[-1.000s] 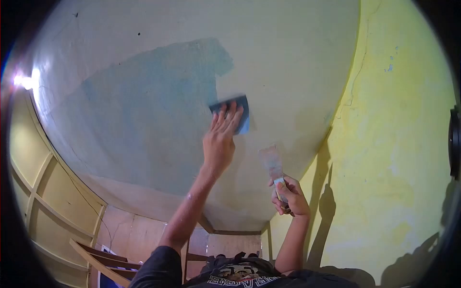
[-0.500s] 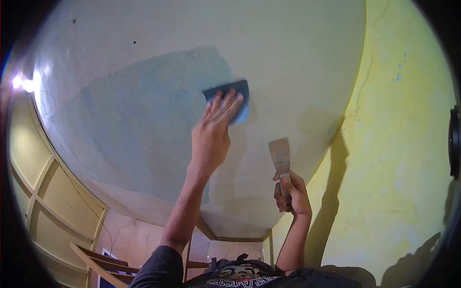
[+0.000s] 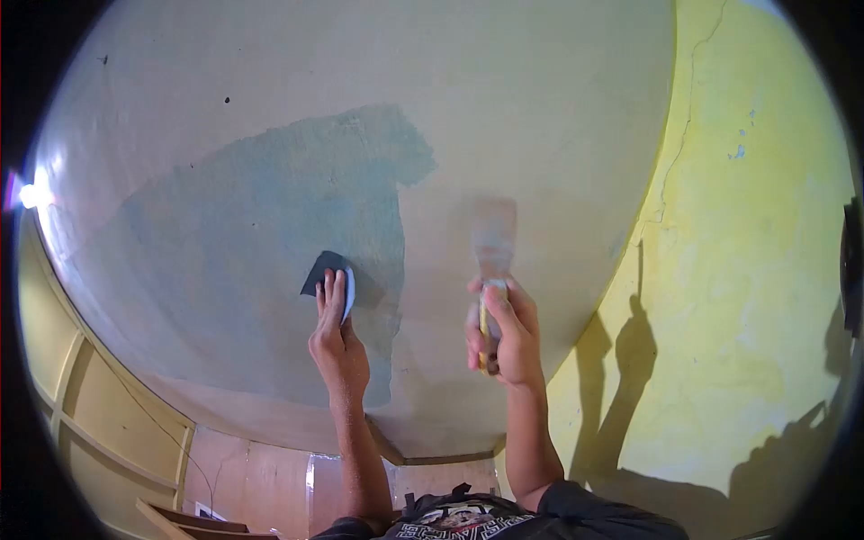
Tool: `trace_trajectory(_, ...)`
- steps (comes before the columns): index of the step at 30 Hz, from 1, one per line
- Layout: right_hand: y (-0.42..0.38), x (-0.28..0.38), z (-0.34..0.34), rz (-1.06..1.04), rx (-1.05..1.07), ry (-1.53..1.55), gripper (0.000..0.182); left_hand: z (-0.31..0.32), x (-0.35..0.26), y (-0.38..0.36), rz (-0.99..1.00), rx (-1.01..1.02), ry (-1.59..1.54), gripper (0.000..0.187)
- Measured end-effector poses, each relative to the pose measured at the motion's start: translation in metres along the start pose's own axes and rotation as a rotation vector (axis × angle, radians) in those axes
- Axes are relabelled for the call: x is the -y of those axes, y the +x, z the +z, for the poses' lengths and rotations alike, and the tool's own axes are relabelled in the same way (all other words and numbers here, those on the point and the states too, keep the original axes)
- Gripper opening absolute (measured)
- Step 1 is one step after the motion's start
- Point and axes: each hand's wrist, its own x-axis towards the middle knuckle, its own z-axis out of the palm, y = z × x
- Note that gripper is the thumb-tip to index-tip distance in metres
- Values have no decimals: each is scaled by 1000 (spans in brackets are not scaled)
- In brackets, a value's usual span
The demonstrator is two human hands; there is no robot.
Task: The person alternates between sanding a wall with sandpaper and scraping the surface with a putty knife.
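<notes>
My left hand (image 3: 337, 346) holds a dark folded sheet (image 3: 325, 272) with a pale blue-white side, pinched between thumb and fingers. The sheet is at the blue-green patch (image 3: 243, 234) of the pale overhead surface; whether it touches is unclear. Farther right, my right hand (image 3: 511, 337) is wrapped round the handle of a putty knife (image 3: 494, 236). Its blade points up and is blurred by motion, in front of the pale area (image 3: 558, 162) right of the patch.
A yellow wall (image 3: 720, 315) with a crack and arm shadows stands at the right. Yellow framed panels (image 3: 112, 387) are at the left, with a bright lamp (image 3: 31, 195) above. Wooden slats (image 3: 193, 524) show at the lower left.
My left hand has moved down and left with the sheet, off the patch's right edge. My right hand has moved up and left with the putty knife. The view has shifted slightly.
</notes>
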Motion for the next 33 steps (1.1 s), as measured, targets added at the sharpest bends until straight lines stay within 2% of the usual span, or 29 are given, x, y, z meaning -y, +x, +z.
trace_trajectory(8,39,18,40,28,26,-15,40,-4,14,6,-72,139,-77,65)
trace_trajectory(12,35,24,46,60,-12,-26,45,-3,19,5,-60,155,-83,68)
trace_trajectory(21,29,21,54,83,-99,-30,36,-2,23,7,-55,166,-95,67)
trace_trajectory(33,31,28,64,52,-93,-8,40,-2,26,5,-39,165,-145,73)
